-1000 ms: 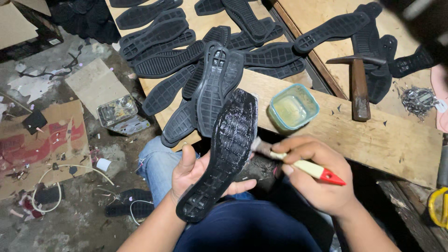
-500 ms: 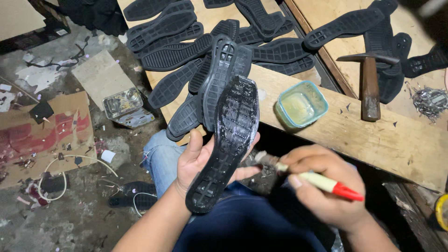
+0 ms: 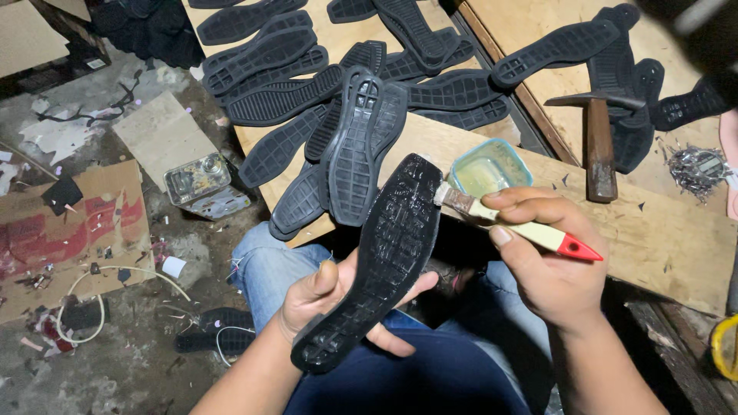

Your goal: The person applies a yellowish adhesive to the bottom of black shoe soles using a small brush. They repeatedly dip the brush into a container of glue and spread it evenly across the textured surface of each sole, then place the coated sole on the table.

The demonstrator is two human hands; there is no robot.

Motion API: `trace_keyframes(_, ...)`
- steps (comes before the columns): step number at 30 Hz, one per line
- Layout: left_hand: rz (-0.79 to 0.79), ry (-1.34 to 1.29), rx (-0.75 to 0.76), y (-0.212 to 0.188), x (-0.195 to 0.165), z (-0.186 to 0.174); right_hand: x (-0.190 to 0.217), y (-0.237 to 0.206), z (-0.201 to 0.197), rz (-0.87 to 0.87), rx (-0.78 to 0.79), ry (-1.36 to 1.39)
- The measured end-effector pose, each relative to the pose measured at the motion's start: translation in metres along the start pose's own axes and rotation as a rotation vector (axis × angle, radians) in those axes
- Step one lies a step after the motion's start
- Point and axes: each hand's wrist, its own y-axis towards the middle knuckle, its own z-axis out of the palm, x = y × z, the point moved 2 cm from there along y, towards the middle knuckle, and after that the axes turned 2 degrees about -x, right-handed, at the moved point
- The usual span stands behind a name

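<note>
On the far left, on the dirty floor, lies a torn sheet of brown cardboard with red print [image 3: 61,230], and just right of it a dented square metal tin [image 3: 196,179]. Nearer, the person's blue-jeaned knees show below the desk edge.

The left hand [image 3: 327,296] is closed around the near end of a long black rubber shoe sole [image 3: 380,257], thumb on the upper face and fingers curled beneath, holding it tilted over the lap with its grid-patterned inner face up. That face looks wet and shiny.

Beyond it, on the pale wooden desk [image 3: 653,230], a heap of matching black rubber soles [image 3: 346,100] spreads from left to centre, some stacked, some overlapping.

The right hand [image 3: 550,253] grips a small brush with a cream handle and red tip [image 3: 515,221], its bristles touching the far right edge of the held sole. Just beyond the bristles stands a shallow teal plastic tub of pale glue [image 3: 492,167]. Further right a wooden-handled hammer [image 3: 598,146] lies on the desk, with a heap of small metal nails [image 3: 692,165] at the far right.

The step in hand appears to be coating the sole with adhesive. The stroke seems to call for drawing the bristles along the remaining edge, keeping the sole steady and the coat even.
</note>
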Motion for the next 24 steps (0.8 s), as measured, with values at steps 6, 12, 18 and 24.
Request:
trace_keyframes(6,0.019,-0.092,-0.006,-0.001,0.002,-0.005,0.004,-0.006,-0.008,0.054,0.112,-0.039)
trace_keyframes(12,0.039,-0.128,0.005,0.001,0.003,-0.009,0.011,-0.005,-0.007,-0.056,0.06,-0.115)
trace_keyframes(18,0.147,-0.154,-0.011,0.002,-0.005,-0.008,-0.028,0.018,-0.02,0.396,-0.145,-0.38)
trace_keyframes(24,0.2,-0.077,-0.012,0.002,-0.007,-0.002,-0.082,0.059,-0.024,-0.22,0.116,-0.932)
